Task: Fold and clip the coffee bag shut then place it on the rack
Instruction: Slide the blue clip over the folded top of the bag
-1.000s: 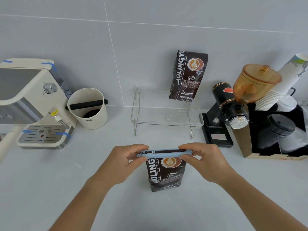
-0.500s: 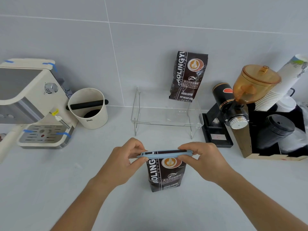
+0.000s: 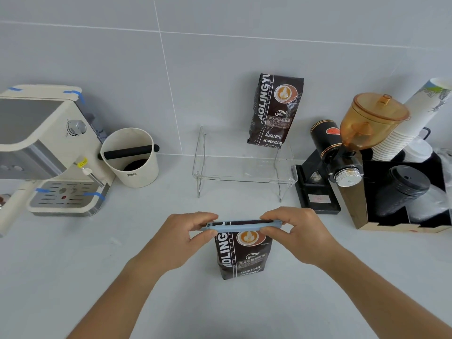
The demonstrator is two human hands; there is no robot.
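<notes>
A dark brown coffee bag stands upright on the white counter in front of me, its top folded over. A long light-blue clip lies across the folded top. My left hand pinches the clip's left end and my right hand pinches its right end. Behind the bag stands a clear acrylic rack. A second, taller coffee bag of the same kind stands at the rack's back right, against the wall.
A cream espresso machine sits at the left with a cream knock box beside it. A black grinder with an amber hopper stands right of the rack. Stacked paper cups and black lids fill a box at far right.
My left fingers, which lifted off the clip's left end half a second ago, now press down on it again. The bag and my right hand have barely moved.
</notes>
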